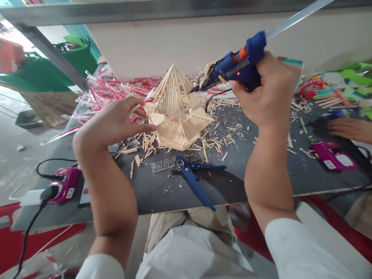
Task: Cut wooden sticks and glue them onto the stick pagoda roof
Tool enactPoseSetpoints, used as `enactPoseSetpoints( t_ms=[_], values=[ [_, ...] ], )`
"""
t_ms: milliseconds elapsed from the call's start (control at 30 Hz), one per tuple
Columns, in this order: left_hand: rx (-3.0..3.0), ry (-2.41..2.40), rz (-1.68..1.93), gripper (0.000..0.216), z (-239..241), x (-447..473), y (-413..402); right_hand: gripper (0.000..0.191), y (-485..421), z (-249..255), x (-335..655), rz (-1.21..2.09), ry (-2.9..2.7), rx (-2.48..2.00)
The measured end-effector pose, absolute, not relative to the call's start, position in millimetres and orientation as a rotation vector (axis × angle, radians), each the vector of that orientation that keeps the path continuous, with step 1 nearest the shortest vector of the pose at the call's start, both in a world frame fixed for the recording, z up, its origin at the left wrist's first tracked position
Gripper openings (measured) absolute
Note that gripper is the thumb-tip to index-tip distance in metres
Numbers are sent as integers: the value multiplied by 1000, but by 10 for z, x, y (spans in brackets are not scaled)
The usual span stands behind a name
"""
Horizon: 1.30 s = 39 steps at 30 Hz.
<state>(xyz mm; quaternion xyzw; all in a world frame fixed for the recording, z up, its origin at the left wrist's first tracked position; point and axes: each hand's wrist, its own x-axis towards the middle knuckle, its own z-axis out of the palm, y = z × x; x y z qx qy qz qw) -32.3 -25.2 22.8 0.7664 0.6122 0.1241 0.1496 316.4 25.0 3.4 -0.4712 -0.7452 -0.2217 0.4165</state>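
Offcuts (215, 141) of pale wood litter the dark board (261, 174) that serves as a worktop, and in the middle of the mess stands a little stick model (177, 116). It has a steep pointed roof over a flat, many-sided base. The person's left hand (116, 120) comes in from the left, fingers loosely spread. Thumb and forefinger pinch a short stick (136, 108), while a lower finger reaches out to the model's left edge. The right hand (270, 93) is wrapped tight round the grip of a blue glue gun (238, 68), held up on the far right of the model. Its nozzle points left at the roof slope; whether the tip touches the wood I cannot tell. A clear glue rod (296, 17) sticks out behind the gun. Nearer the person lie blue cutters (194, 178) and, just beside them, a clear ruler (171, 162). Red-and-clear wrappers (110, 87) are heaped at the far left, and a pink device (65, 186) sits on the near left. At the right edge another person's hand (351, 130) rests on the board.
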Motion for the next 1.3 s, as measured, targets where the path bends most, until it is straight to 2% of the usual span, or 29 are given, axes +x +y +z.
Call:
enactPoseSetpoints(
  t_ms=[133,333,633,900,1300],
  values=[
    [2240,1751,351,75,239,-316,-253,59,237,48,3150,-534,-1868,-1193],
    [2217,1759,326,81,224,-331,-230,40,132,133,3129,-410,-1932,-1285],
    [2247,1744,296,76,263,-291,-267,44,142,128,3113,-383,-1912,-1283],
    [2260,1744,350,77,199,-341,-211,41,133,121,3081,-299,-1891,-1320],
    [2258,1735,285,73,278,-271,-278,39,88,152,3042,-382,-1892,-1329]
  ],
)
